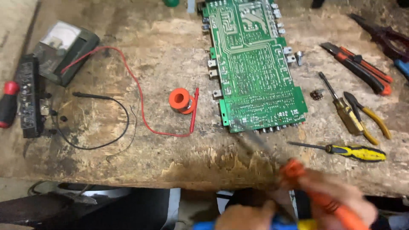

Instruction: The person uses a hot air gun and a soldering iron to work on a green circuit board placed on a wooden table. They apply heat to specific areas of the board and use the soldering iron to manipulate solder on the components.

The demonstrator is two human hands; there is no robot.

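Risk is a slip: the right hand (341,194), fingers wrapped around the orange-handled soldering iron (298,174), is blurred, its tip just beyond them near the green circuit board (255,64) edge; left hand (245,217) fingers unclear.

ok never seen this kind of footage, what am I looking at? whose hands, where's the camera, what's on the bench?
One picture, from a camera on a person's head, looking down at a worn wooden bench. No robot: two bare hands at the bottom edge. The right hand, blurred by motion, holds an orange-handled tool whose thin metal tip points at the green circuit board. The left hand sits low; what it grips is unclear. Also there: an orange spool, a meter with red and black leads, screwdrivers, pliers, a utility knife.
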